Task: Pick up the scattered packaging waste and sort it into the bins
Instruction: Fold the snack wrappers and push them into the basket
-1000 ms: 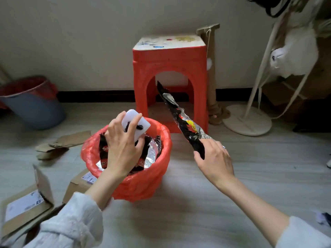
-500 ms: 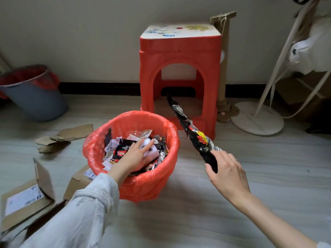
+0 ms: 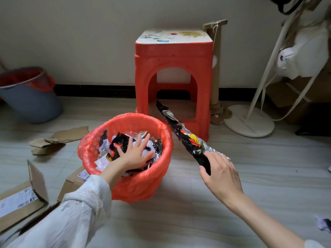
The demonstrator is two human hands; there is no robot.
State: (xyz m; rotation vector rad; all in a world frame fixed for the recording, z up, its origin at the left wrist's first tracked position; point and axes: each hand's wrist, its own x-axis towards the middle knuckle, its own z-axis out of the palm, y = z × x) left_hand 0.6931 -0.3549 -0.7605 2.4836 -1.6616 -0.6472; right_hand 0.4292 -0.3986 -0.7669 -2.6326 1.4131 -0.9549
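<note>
A bin lined with a red bag (image 3: pixel 161 169) stands on the floor in the middle, filled with crumpled wrappers (image 3: pixel 114 145). My left hand (image 3: pixel 136 153) is inside it, fingers spread flat, pressing on a small white packet (image 3: pixel 149 149) and the wrappers. My right hand (image 3: pixel 220 172) is to the right of the bin and pinches the lower end of a long black foil snack wrapper (image 3: pixel 186 138) that slants up and left past the bin's rim.
A red plastic stool (image 3: pixel 173 56) stands behind the bin. A grey bin with a red liner (image 3: pixel 30 97) leans at the far left. Torn cardboard (image 3: pixel 59 138) and opened boxes (image 3: pixel 21 199) lie left; a white stand base (image 3: pixel 249 122) is right. A crumpled scrap (image 3: pixel 324 224) lies at lower right.
My left hand has gone down from above the bin into it with the white packet and now presses flat on the contents. My right hand keeps holding the black wrapper.
</note>
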